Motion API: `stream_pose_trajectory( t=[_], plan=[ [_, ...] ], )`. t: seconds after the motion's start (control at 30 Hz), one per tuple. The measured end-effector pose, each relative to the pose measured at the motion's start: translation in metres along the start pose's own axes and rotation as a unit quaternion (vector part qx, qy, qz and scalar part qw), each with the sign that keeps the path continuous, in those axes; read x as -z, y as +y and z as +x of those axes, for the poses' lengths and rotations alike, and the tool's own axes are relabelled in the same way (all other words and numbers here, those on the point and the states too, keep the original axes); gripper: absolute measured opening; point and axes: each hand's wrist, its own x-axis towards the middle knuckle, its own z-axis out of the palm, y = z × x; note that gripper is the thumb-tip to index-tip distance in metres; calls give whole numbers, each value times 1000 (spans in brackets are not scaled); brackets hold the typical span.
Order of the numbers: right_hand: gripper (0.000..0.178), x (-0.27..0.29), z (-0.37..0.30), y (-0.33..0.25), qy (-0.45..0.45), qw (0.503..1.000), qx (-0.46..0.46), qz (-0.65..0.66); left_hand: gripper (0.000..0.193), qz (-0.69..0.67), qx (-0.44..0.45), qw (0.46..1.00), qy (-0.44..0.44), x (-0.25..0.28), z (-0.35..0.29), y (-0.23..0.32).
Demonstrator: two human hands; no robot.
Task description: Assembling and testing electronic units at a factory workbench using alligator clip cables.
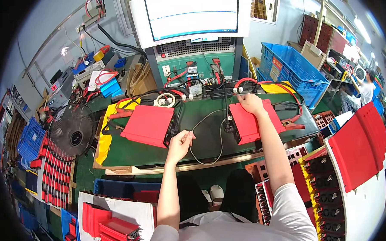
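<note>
Two red flat metal-cased units lie on the green bench top. My left hand [182,142] is closed in a pinch beside the near right corner of the left red unit [148,126]. A thin grey cable [207,164] loops past its fingertips; whether the fingers grip it cannot be made out. Over the far edge of the right red unit [245,126] lies my right hand [251,103], fingers curled by a red cable with a white end [239,89]. What those fingers hold is hidden. Black plugs [229,126] sit at the unit's left side.
Behind the bench stands a test cabinet with a monitor [192,15]. A black fan [75,133] is at left, a blue crate [290,71] at back right. Red clamps [293,125] and cables lie beside the units. More red units [116,229] are stacked near me on both sides.
</note>
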Motion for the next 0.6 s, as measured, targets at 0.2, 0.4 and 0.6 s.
stream_pose_trajectory(
  t=[0.2,0.4,0.6],
  plan=[
    [49,0,0,1,7,1000,-6,-1,30,2,0,1000,-2,-1,0,1],
    [48,1,0,3,-11,1000,-23,12,31,-7,8,1000,-3,-3,1,-1],
    [48,1,2,-1,-28,999,-19,14,31,3,4,1000,5,1,-1,-1]
  ],
)
